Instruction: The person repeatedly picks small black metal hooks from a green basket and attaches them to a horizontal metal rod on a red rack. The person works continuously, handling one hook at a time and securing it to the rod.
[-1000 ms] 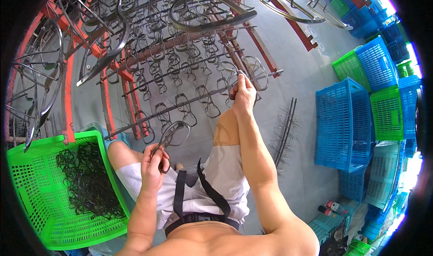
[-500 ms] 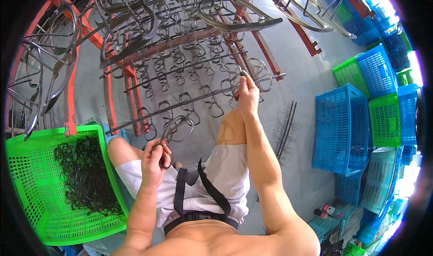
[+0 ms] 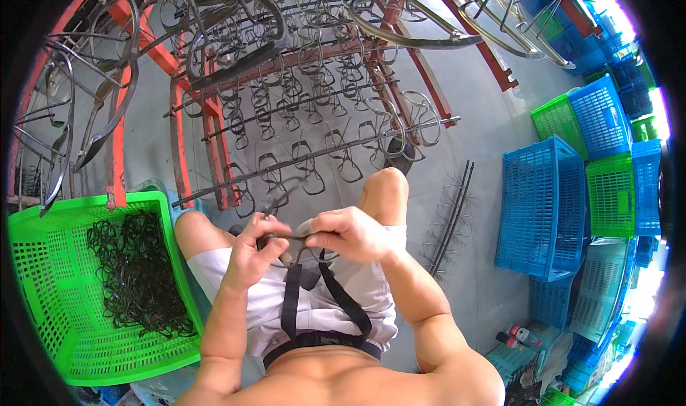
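Working a thin dark frame (image 3: 299, 238) between two hands, just beyond the white shorts (image 3: 218, 263) — that seems the step now. The left hand (image 3: 259, 247) has its grip curled about the frame's left end; the right hand (image 3: 349, 234) pinches the right end. A blurred dark piece (image 3: 287, 189) juts out on the far side of the left hand; I cannot tell whether it is a second frame, so count one or two in hand. The next move, I judge, calls for a firm hold that keeps the slender loops from snagging.

Near on the left stands one large green basket (image 3: 44, 291) with one tangled heap (image 3: 143, 284) of dark frames, too many to count. Near on the right are two bottles (image 3: 525, 334). Farther along that side, two spiked rods (image 3: 451, 220) lie parallel on the floor (image 3: 475, 291), left of one large blue basket (image 3: 539, 206).

Beyond the hands, one near rod (image 3: 275, 168) carries about four narrow frames, with at least two round loops (image 3: 421, 119) at its right end. Farther off, on the red stand (image 3: 118, 163), more frames hang — overlapping, uncountable.
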`<action>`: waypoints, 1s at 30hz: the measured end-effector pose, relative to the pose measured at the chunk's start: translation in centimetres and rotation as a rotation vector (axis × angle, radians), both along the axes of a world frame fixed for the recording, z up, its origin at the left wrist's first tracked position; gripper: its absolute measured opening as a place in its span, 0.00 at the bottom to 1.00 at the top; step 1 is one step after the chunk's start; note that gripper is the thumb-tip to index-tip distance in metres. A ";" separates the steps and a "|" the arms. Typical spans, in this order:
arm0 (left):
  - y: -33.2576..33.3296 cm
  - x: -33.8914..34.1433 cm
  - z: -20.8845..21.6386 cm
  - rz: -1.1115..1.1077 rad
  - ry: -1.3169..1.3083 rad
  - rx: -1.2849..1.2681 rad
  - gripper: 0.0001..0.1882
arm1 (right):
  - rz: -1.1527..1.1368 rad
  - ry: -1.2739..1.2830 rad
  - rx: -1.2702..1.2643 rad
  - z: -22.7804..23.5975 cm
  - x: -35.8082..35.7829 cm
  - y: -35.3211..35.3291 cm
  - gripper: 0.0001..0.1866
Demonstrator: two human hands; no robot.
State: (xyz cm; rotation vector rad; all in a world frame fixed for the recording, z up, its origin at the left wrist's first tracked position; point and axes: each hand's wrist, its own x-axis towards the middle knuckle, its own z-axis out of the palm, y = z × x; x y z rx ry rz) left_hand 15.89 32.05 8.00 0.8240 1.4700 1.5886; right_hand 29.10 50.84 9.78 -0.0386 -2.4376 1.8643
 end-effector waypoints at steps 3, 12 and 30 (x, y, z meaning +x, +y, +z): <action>-1.1 0.1 -0.2 0.154 -0.171 -0.063 0.23 | -0.420 -0.097 -0.312 -0.9 0.1 2.4 0.07; -2.2 0.6 -1.4 0.038 -0.142 -0.296 0.29 | -1.400 0.208 -0.707 -7.4 -8.4 4.5 0.10; -2.3 -0.5 -2.9 0.115 -0.270 -0.414 0.15 | -1.174 0.086 -0.330 -8.1 -7.8 3.9 0.12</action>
